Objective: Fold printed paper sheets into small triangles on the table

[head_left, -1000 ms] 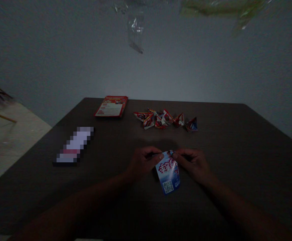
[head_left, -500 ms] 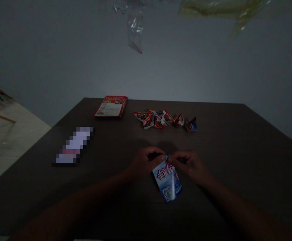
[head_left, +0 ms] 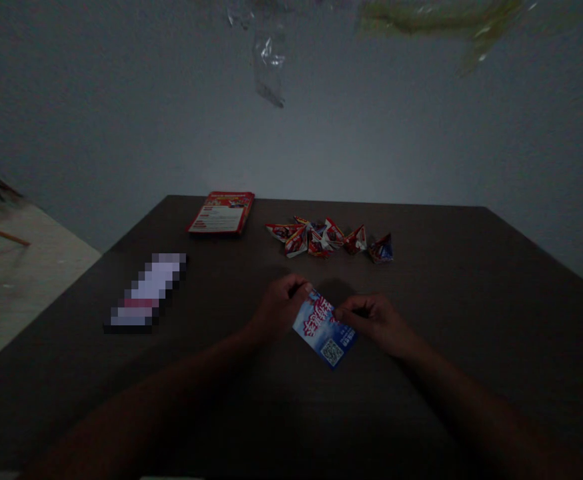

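One blue-and-white printed paper sheet [head_left: 321, 327], held slantwise over the near middle of the table; red-edged lettering across it, a square code [head_left: 332, 352] near its lowest corner. One left hand [head_left: 279, 308], pinching the sheet at its top corner, thumb uppermost. One right hand [head_left: 379, 323], thumb and finger closed on the sheet's right-hand edge (these fingertips cover part of the print). One dark wood-grained table [head_left: 491, 287], its far edge along the wall. Just beyond the hands, between the sheet and the wall: one cluster of folded paper pieces [head_left: 316, 238], red, white and yellow, points and flaps overlapping, the exact count hard to make out; at its right end, just beside the rest, one darker folded piece [head_left: 382, 249] with blue on it. Far left of the cluster, near the table's back edge: one stack of red-bordered leaflets [head_left: 220, 215], lying flat. Nearer, left of the left hand and well apart from it: one phone [head_left: 146, 293], flat, its face blurred into blocks. Behind all: one pale wall [head_left: 136, 113], bearing a clear plastic bag [head_left: 270, 67] and yellowish tape [head_left: 431, 19]. Lower left, beside the table: light floor [head_left: 46, 250].
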Demonstrator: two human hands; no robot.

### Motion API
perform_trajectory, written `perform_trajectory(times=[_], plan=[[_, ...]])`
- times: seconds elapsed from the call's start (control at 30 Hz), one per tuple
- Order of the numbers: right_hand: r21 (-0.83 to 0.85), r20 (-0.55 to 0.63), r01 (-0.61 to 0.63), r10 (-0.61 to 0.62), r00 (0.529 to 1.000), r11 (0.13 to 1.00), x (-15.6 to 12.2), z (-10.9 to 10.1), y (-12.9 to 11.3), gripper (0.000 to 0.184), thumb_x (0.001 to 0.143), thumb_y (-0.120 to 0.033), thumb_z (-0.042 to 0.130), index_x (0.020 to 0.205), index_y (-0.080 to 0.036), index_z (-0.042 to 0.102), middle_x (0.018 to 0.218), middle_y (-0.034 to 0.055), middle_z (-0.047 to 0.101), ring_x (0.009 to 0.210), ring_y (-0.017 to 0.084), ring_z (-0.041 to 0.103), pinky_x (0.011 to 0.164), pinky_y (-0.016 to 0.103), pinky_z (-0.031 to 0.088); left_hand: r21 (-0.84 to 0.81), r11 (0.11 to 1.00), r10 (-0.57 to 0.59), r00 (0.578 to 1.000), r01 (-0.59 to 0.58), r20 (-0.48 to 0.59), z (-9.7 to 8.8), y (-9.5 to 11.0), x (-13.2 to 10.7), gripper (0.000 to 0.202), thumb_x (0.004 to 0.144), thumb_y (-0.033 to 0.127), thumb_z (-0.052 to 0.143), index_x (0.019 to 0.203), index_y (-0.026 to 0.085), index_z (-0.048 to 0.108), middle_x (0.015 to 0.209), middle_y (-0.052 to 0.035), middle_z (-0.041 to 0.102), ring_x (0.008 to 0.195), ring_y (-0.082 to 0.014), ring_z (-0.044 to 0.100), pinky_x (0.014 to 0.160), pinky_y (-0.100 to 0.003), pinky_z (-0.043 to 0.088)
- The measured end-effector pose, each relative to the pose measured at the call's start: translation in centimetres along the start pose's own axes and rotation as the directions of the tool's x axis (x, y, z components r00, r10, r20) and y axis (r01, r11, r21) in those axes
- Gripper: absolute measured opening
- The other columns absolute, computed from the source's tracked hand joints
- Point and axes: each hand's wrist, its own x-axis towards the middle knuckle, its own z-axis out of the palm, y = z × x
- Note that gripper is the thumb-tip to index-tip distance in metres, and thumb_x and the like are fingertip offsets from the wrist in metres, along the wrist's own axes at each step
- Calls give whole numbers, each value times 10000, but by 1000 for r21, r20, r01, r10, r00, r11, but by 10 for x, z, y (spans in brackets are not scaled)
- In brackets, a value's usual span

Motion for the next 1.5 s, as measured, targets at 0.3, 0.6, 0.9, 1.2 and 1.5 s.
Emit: perform_trajectory(times=[0.3, 0.6, 0.9, 1.2, 1.5], plan=[[-70, -62, 28, -32, 998, 997, 3, -16, 8, 260, 759, -390, 625, 689, -141, 655, 619, 20, 625, 552, 103, 502, 541, 228, 382, -83, 994, -84, 986, 73, -143, -13, -7, 13, 257, 755, 395, 552, 738, 142, 598, 584, 35, 556, 475, -86, 469, 457, -199, 356], [91, -287, -48, 73, 955, 995, 6, -28, 11, 301, 716, -442, 662, 651, -150, 622, 604, -8, 581, 524, 94, 482, 494, 222, 356, 226, 972, 58, 998, -63, 32, -12, -6, 3, 267, 816, 373, 489, 756, 145, 614, 675, -1, 607, 633, -129, 540, 575, -228, 391], [154, -294, -92, 135, 946, 984, 8, -34, 16, 324, 694, -466, 682, 667, -149, 625, 586, 0, 583, 502, 103, 491, 465, 225, 370, 412, 844, 288, 939, -342, 189, -17, -10, -2, 204, 783, 189, 524, 971, 154, 596, 914, -56, 647, 837, -164, 597, 752, -283, 455], [264, -266, -107, 179, 947, 959, 8, -32, 19, 279, 670, -425, 709, 662, -155, 639, 569, -6, 607, 470, 103, 505, 460, 233, 376, 334, 715, 504, 784, -614, 362, -23, -6, -6, 441, 737, 176, 582, 1173, 152, 519, 1171, -119, 563, 1092, -220, 523, 944, -364, 427], [395, -223, -130, 232, 947, 909, 10, -30, 13, 272, 622, -374, 749, 597, -148, 599, 515, -23, 564, 430, 86, 479, 428, 217, 366, 322, 656, 528, 720, -682, 450, -22, -5, -7, 515, 690, 198, 611, 1195, 174, 517, 1207, -116, 552, 1101, -230, 516, 955, -375, 414]])
